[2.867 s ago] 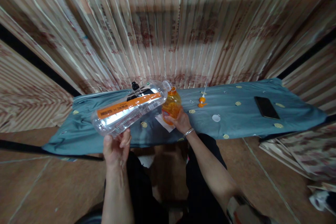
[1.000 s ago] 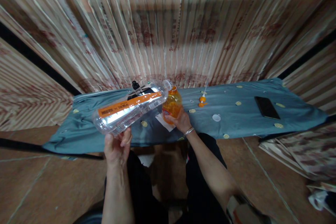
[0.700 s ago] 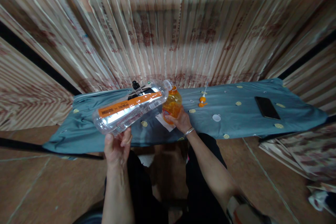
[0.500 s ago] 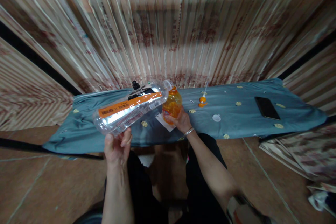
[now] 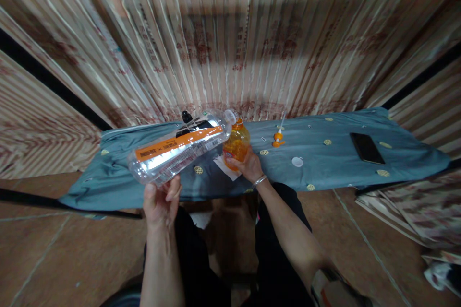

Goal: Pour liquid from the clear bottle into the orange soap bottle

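Note:
My left hand (image 5: 162, 201) is closed around the lower end of a large clear plastic bottle (image 5: 180, 146) with an orange and silver label. That bottle is tilted, its uncapped neck at the mouth of an orange see-through bottle (image 5: 236, 146). Whether liquid passes between them I cannot tell. My right hand (image 5: 250, 165) grips the orange bottle, which stands upright with its neck open. Under it lies a piece of white paper (image 5: 227, 169). To the right rests an orange pump top (image 5: 277, 139) with a clear tube, and a white round cap (image 5: 297, 161).
A teal patterned cloth (image 5: 331, 172) covers the narrow table. A dark phone (image 5: 367, 147) lies at its right. Behind the clear bottle is a black object (image 5: 186, 116), partly hidden. Striped curtains (image 5: 230, 33) hang behind, and dark frame bars (image 5: 54, 81) rise at the sides.

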`<action>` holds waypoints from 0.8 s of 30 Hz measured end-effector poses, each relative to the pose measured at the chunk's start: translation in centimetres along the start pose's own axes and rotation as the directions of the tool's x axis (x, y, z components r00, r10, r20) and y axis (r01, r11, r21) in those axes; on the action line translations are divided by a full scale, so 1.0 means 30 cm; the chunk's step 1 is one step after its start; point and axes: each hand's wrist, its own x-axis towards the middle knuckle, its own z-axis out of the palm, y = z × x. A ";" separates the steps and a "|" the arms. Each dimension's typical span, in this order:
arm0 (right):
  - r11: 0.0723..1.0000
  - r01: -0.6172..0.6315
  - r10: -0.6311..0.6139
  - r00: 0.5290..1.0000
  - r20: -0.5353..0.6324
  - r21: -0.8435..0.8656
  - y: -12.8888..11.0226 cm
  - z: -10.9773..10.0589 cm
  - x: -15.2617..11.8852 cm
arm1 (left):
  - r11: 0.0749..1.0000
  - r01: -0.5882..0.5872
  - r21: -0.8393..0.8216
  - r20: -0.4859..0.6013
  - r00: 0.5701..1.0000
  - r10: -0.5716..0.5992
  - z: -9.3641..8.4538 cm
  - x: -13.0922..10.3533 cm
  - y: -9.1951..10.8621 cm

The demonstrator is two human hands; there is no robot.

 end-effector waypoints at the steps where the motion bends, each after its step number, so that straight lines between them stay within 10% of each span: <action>1: 1.000 -0.002 0.002 1.000 -0.006 -0.007 0.001 0.001 0.000 | 1.000 0.001 0.003 -0.001 1.000 -0.001 0.000 0.000 0.000; 24: 1.000 0.019 -0.019 1.000 0.003 0.013 0.005 0.000 0.000 | 1.000 0.014 -0.012 -0.027 1.000 -0.014 -0.006 0.000 -0.001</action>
